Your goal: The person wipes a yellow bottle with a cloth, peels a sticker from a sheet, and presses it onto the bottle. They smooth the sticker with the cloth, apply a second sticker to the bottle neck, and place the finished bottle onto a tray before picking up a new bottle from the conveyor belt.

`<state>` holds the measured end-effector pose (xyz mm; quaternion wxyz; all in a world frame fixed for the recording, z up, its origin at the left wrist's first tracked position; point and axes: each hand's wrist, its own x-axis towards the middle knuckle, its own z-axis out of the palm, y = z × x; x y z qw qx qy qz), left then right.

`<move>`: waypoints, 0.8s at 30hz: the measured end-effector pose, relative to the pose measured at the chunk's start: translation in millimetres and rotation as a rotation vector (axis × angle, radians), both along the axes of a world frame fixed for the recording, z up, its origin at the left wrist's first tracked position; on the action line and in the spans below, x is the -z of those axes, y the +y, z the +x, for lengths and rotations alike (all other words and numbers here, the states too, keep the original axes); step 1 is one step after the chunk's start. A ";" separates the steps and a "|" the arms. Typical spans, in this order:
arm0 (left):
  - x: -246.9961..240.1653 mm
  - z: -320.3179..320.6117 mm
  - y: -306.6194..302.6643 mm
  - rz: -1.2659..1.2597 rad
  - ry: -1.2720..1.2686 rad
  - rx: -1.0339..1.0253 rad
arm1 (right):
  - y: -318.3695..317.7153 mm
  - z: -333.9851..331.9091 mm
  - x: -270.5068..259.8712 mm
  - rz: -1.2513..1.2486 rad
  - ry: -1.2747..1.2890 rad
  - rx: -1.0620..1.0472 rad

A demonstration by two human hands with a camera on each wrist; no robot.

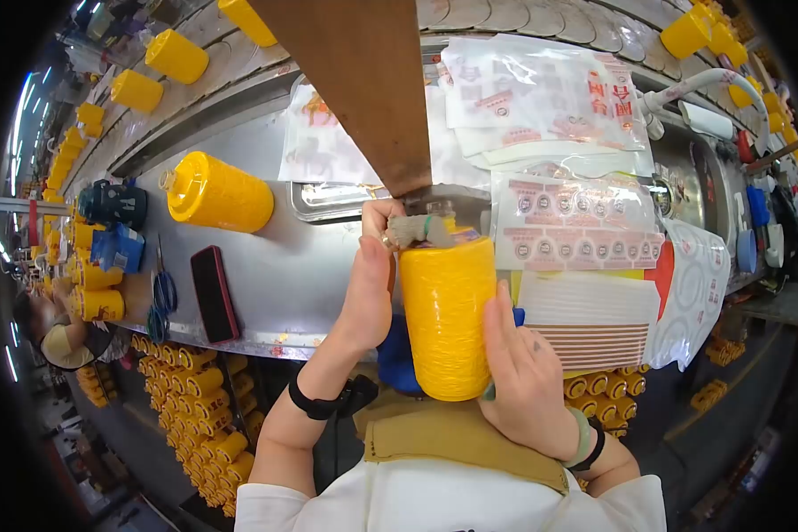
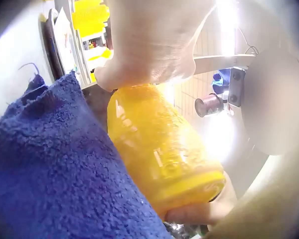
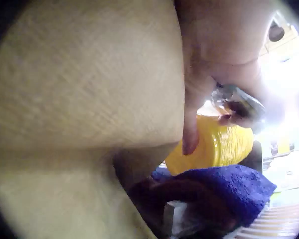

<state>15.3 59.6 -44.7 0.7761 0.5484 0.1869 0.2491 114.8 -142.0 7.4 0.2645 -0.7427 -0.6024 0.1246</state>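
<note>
A yellow, film-wrapped bottle [image 1: 446,324] leans between both hands, its neck end away from the body. My left hand [image 1: 370,288] grips its neck end, fingers curled beside a grey bundle with a green band [image 1: 419,230] that lies across the top. At the base end, my right hand [image 1: 528,377] holds the bottle's right side, with fingers stretched along it. In the left wrist view, fingertips [image 2: 204,211] of that hand reach under the base. By the right fingers is a small glossy dark piece [image 3: 241,102]; I cannot tell what it is. Blue towel [image 2: 55,159] lies below the bottle.
A brown post [image 1: 355,80] rises directly beyond the hands. Another yellow bottle [image 1: 222,192] lies left on the metal table [image 1: 284,266], near a phone [image 1: 215,294] and scissors [image 1: 162,297]. Printed plastic sheets [image 1: 576,217] cover the right side. Yellow bottles line the conveyor [image 1: 239,66].
</note>
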 end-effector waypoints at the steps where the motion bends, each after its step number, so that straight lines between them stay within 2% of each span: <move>1: -1.8 -1.7 -1.8 -0.003 0.006 -0.002 | 0.2 1.0 -6.2 0.018 -0.092 -0.061; 3: -6.4 -0.9 -2.5 0.020 0.074 -0.024 | -0.9 -1.6 -0.8 0.060 -0.077 -0.067; 5: 3.9 0.7 -1.6 0.102 0.034 -0.075 | 5.1 -4.6 15.5 0.113 0.038 0.170; 6: 2.3 -0.8 -1.9 0.090 0.043 -0.063 | 5.3 -3.5 14.1 0.131 0.020 0.170; 9: -2.9 2.1 0.1 0.070 0.066 -0.043 | 3.9 -1.4 0.3 -0.030 0.134 0.074; 11: -9.3 5.0 -4.7 0.054 0.068 -0.033 | 2.4 2.0 -10.4 0.044 -0.075 -0.106; 13: 6.4 -1.3 0.9 0.077 0.060 0.012 | 2.1 -1.5 2.8 0.024 -0.028 -0.089; 15: 0.2 2.0 -3.8 0.092 0.067 -0.060 | 2.4 -3.1 27.1 0.091 0.074 0.139; 16: 2.5 0.4 -2.8 0.110 0.086 -0.055 | 1.5 -2.6 26.5 0.049 0.217 0.126; 17: 0.8 1.8 -0.7 0.113 0.079 -0.058 | 1.4 -1.1 23.2 0.052 0.211 0.123; 19: -2.1 0.7 0.1 0.107 0.068 -0.007 | -1.5 -2.7 11.5 0.061 0.032 0.063; 24: 0.1 4.0 -5.6 0.203 0.084 -0.106 | -2.4 -1.9 3.6 0.083 -0.003 0.004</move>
